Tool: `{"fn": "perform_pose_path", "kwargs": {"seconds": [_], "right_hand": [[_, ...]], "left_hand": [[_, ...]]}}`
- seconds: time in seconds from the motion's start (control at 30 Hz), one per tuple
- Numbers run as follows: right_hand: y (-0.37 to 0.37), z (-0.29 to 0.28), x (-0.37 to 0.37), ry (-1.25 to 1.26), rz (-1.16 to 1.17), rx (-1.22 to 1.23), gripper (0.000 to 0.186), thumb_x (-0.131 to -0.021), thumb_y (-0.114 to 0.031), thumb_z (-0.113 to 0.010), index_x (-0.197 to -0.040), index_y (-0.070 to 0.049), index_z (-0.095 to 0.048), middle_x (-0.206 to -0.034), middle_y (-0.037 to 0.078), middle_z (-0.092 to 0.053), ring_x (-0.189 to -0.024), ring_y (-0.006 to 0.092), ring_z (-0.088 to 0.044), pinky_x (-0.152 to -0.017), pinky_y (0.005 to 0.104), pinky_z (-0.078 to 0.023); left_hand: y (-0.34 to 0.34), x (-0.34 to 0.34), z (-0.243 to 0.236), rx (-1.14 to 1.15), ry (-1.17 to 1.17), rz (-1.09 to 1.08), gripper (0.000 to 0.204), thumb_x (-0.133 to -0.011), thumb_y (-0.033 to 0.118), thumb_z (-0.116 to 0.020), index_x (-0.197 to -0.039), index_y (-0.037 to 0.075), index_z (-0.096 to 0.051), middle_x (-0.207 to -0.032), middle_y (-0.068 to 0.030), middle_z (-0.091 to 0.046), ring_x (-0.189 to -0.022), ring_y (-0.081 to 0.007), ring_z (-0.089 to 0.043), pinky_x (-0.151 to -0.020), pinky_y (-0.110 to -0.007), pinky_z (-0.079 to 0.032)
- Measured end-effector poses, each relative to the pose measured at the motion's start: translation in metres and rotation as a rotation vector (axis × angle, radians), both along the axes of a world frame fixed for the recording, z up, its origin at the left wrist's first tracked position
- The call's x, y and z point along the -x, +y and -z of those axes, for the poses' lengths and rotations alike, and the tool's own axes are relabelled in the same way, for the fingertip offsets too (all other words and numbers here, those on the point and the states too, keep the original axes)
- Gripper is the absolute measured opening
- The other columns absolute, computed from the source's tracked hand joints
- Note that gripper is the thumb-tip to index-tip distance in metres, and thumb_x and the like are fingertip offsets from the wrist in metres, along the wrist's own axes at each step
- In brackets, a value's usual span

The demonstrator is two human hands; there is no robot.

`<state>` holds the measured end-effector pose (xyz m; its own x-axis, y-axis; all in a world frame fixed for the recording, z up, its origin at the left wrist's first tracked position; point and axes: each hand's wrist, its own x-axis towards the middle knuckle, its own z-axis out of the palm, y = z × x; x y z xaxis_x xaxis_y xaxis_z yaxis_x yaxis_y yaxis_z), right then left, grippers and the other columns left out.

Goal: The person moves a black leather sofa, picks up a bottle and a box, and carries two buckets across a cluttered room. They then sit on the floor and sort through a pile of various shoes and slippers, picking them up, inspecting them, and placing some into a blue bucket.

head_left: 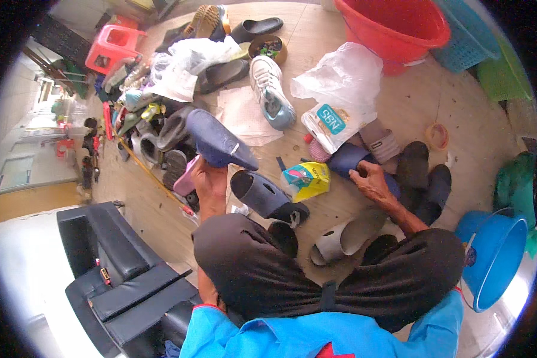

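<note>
Left hand grips a blue slipper, smooth, pale-marked; right hand touches a second slipper, also blue, its grip indeterminable.

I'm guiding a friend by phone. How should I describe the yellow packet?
Start from the dark trousers and look just above them, between left hand and right hand. There lies a packet, set apart from the blue slippers on either side by its bright yellow.

My hands: two
Navy slippers I touch: two
White laced shoe: one
Yellow pouch: one
Red tub: one
Blue pail: one
Heaped footwear: too tangled to count
</note>
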<state>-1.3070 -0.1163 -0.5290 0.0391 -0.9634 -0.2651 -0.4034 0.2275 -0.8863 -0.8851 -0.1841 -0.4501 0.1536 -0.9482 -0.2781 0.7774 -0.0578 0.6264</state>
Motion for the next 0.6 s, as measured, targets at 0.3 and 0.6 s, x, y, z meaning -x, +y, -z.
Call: {"fn": "perform_pose_path", "kwargs": {"seconds": [0.3, 0.6], "right_hand": [[0.030, -0.075, 0.044, -0.281, 0.220, -0.105, 0.018, -0.081, -0.017, -0.067, -0.074, -0.002, -0.060, -0.063, -0.001, -0.054, -0.054, 0.0077, -0.048, -0.047, 0.0248, -0.038], [0.005, -0.099, 0.034, -0.557, 0.284, -0.192, 0.018, -0.081, -0.022, -0.063, -0.079, -0.005, -0.061, -0.056, -0.001, -0.050, -0.042, 0.0082, -0.045, -0.038, 0.0235, -0.031]], "left_hand": [[0.017, -0.004, -0.008, 0.142, 0.249, -0.063, 0.045, -0.097, 0.032, -0.048, -0.133, 0.005, -0.051, -0.133, -0.0201, -0.054, -0.116, -0.0382, -0.057, -0.098, -0.060, -0.046], [0.033, -0.023, 0.029, 0.083, 0.094, -0.158, 0.039, -0.099, 0.027, -0.048, -0.128, 0.001, -0.054, -0.127, -0.0162, -0.059, -0.115, -0.0319, -0.058, -0.098, -0.050, -0.050]]}}
